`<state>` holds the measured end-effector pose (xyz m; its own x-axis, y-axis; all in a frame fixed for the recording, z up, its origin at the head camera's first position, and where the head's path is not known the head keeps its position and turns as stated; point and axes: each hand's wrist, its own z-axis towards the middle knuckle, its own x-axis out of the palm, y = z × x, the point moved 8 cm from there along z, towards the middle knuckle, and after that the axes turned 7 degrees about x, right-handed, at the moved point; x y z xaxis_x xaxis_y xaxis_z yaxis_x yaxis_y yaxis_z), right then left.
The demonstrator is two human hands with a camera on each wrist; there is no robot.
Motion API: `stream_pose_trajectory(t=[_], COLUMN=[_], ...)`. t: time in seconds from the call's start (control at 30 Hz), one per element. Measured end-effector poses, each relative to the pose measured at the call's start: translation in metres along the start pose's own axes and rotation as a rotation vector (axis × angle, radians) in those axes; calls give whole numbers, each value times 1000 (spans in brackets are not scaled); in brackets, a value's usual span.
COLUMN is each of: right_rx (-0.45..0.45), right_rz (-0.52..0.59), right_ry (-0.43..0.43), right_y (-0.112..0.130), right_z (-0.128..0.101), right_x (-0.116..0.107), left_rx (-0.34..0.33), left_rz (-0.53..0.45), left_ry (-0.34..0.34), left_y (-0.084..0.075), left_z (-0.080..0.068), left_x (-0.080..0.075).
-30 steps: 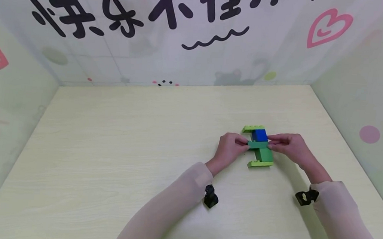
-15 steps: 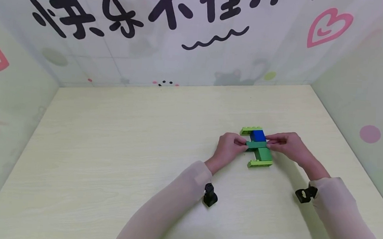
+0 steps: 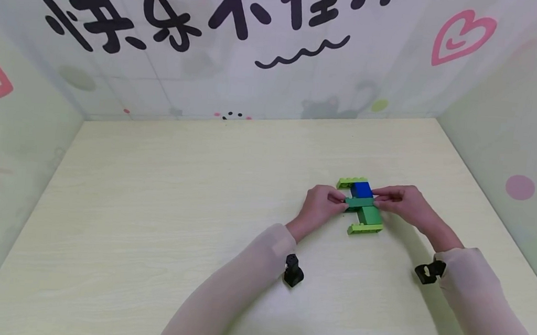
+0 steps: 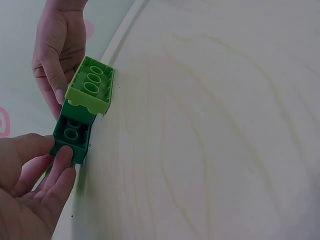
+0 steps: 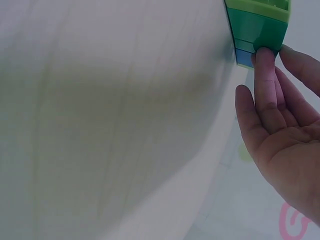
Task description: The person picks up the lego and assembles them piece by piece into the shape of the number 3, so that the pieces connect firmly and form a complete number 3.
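Note:
Both hands hold one toy building-brick assembly on the right half of the table. Its middle is a dark green brick (image 3: 360, 202). Beyond that sits a blue brick (image 3: 363, 189), and on the near side a green brick (image 3: 371, 215). Lime green bricks cap the far (image 3: 352, 182) and near (image 3: 365, 229) ends. My left hand (image 3: 318, 207) pinches the dark green brick's left end between thumb and fingers. From the opposite side my right hand (image 3: 406, 203) pinches the assembly near the blue brick. In the left wrist view the lime brick (image 4: 89, 84) shows its hollow underside with round tubes.
A pale wood-grain table (image 3: 175, 207) spreads out left and in front of the hands. Printed walls, the back one (image 3: 185, 87) with black characters, enclose its far and side edges. Black wrist cameras (image 3: 293, 271) sit at both sleeve cuffs.
The brick assembly and both hands shifted slightly left during the first half second. Since then they have stayed almost still, with both grips unchanged.

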<state>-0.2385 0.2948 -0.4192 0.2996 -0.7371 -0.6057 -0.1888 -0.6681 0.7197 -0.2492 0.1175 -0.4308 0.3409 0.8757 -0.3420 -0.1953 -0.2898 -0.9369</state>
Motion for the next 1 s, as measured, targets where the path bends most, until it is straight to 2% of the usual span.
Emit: stream_pose_trajectory(t=[0.27, 0.47, 0.83, 1.0], right_rx=[-29, -37, -110, -168], right_rz=[-15, 14, -7, -84], right_ry=[6, 1, -31, -38], right_y=[-2, -4, 6, 18], right_z=[2, 6, 23, 32], right_x=[-2, -8, -26, -34], left_rx=[-21, -11, 24, 22], left_rz=[4, 47, 128, 166], left_ry=[15, 16, -56, -121], left_y=[7, 15, 18, 19], left_z=[1, -1, -7, -12], left_x=[-4, -19, -71, -103])
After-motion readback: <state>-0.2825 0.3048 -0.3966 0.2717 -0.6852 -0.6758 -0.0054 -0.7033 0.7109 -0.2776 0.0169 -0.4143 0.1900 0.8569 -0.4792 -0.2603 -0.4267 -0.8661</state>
